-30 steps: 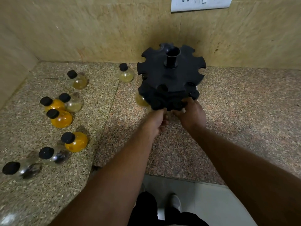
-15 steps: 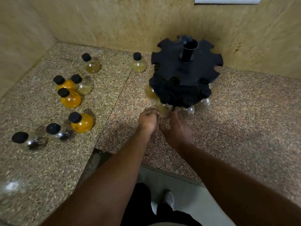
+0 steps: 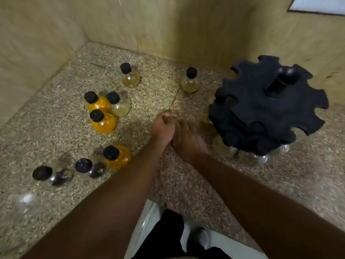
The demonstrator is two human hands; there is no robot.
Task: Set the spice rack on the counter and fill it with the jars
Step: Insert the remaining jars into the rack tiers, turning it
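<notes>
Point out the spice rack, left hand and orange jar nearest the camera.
spice rack [image 3: 261, 107], head view, top disc.
left hand [image 3: 162, 128], head view, back of hand.
nearest orange jar [image 3: 122, 158], head view, glass belly.

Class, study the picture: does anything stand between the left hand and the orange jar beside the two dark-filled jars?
Nothing visible does: only bare speckled stone counter lies between the left hand and the black-capped round orange glass jar.

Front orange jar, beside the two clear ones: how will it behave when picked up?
The orange jar looks like glass, so probably slippery and breakable. Its round body would likely roll if tipped over. It looks full, so maybe heavy for its size.
</notes>
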